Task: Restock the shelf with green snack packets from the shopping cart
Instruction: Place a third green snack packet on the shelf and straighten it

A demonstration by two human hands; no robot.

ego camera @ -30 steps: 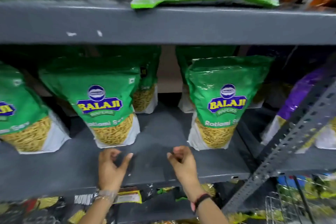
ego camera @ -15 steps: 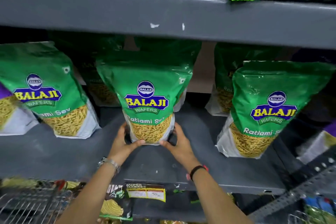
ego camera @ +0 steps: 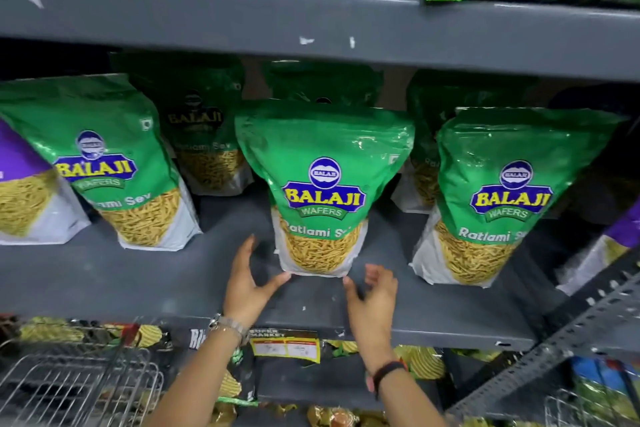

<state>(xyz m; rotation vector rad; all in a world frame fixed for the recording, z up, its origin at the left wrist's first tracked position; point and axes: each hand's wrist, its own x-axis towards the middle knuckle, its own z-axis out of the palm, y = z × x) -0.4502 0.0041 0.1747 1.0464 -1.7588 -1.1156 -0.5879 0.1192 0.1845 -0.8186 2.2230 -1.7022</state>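
Standing upright at the middle of the grey metal shelf point(ego camera: 104, 281) is the glossy green Balaji snack packet with the clear window of yellow sev point(ego camera: 323, 191), base flat on the board and face out. So this one looks placed, I'd say. Either side, two more matching green front-row packets point(ego camera: 114, 163) are up, with darker ones behind them, so the row is filling, though gaps show between the fronts.

Now the hands. The left hand point(ego camera: 247, 282) sits just beside the packet's lower left corner, fingers spread, thumb tip at or barely touching that corner. The right hand point(ego camera: 374, 291) hangs loose below the lower right corner, fingers curled open, apart from the plastic. Neither hand is clamping anything; both are empty and splayed around the base.

What's left? The silver wire shopping cart point(ego camera: 76, 381) peeks in at bottom left, but its contents are blurred, so how many packets remain I can't tell.
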